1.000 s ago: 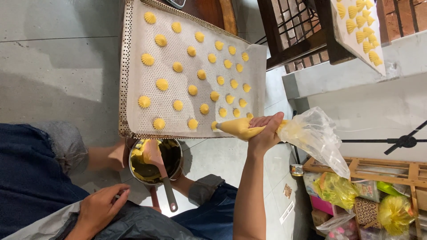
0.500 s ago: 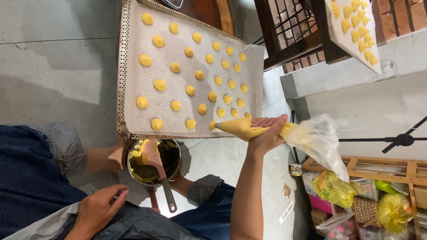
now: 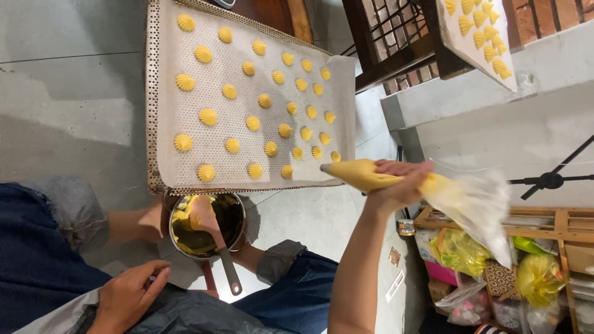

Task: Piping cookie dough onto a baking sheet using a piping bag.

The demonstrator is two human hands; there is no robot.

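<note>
Gripping nothing on the left: left hand (image 3: 130,291) lies flat, fingers loosely spread, on dark cloth over the lap at bottom left of the view, near but apart from the pot. Next right, small metal pot (image 3: 207,226) sits on the floor between the legs, yellow batter inside, orange spatula (image 3: 213,238) standing in it with its grey handle pointing toward the person. Directly above the pot, perforated baking tray (image 3: 162,185) lined with a white mesh mat, carrying rows of piped yellow dough swirls (image 3: 208,117); pot rim sits just at the tray's near edge. Further right, right hand (image 3: 399,185) is wrapped tight around the piping bag (image 3: 371,178), fingers closed over the filled yellow section; nozzle tip points left and sits at the tray's near right corner, just beside the last swirl in that row. Bag's slack clear plastic tail hangs off to the right of the hand. Top right, second tray (image 3: 467,43) with more yellow swirls rests on a ledge.
</note>
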